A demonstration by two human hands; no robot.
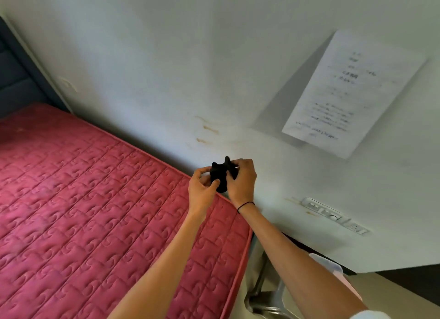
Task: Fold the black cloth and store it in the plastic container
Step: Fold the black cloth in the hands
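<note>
Folding seems nearly done: our left hand [202, 189] and right hand [241, 178] pinch the bunched black cloth [221, 176] above the mattress [95, 199] corner, while storing in the plastic container [329, 266] remains.

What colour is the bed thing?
The mattress is pinkish red with a quilted swirl pattern, in the head view.

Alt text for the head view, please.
Both hands, left hand and right hand, hold a small bunched black cloth in the air above a red quilted mattress beside a white wall bearing a printed sheet.
</note>
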